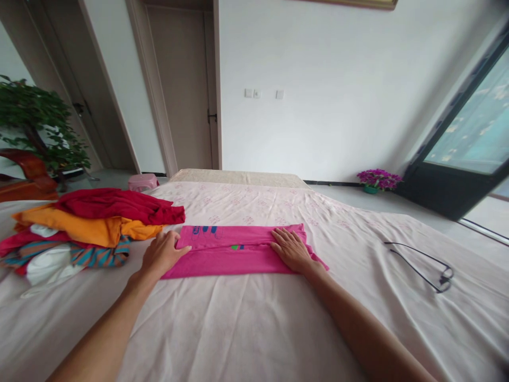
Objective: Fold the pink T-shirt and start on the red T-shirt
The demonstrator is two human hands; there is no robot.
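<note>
A bright pink shirt (238, 260) lies on the bed, folded lengthwise into a long flat strip. Blue prints show near its top left, and a bit of green and blue peeks out at the middle seam. At its left end, my left hand (162, 253) has its fingers curled at the cloth's edge and its thumb on top. My right hand (292, 252) rests flat on the right part of the shirt, fingers spread. Some loose cloth sticks out past the right hand at that end.
A pile of red, orange, striped and white clothes (91, 223) lies on the left. Black-framed glasses (445, 273) rest on the pale bedsheet (222, 329) at right. Beyond the bed are a pink stool (143, 182), purple flowers (379, 179) and a leafy plant (35, 116).
</note>
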